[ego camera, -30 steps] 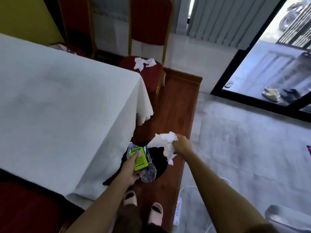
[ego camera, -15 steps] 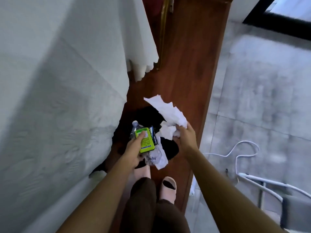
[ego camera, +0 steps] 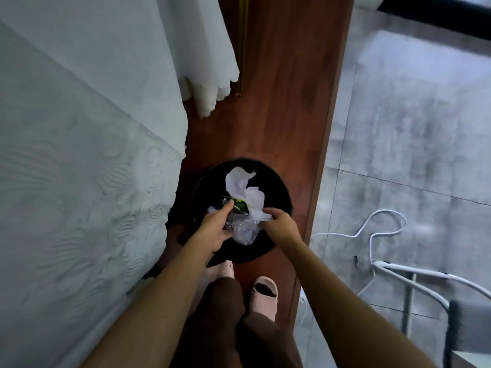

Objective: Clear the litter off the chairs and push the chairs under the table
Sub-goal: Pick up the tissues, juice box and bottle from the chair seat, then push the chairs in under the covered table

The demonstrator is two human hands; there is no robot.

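A round black bin stands on the wooden floor strip beside the table. Both my hands are over its mouth. My left hand grips a crumpled clear plastic bottle with a green label. My right hand pinches white crumpled tissue, which hangs inside the bin. The table's white cloth fills the left side. A gold chair leg shows at the top; the chair's seat is out of view.
My feet in pink slippers stand right behind the bin. A white cable lies on the grey tiles at right. A white metal frame stands at the lower right.
The view has tipped down onto the bin. Both hands have dropped with the bottle and tissue into the bin's mouth.
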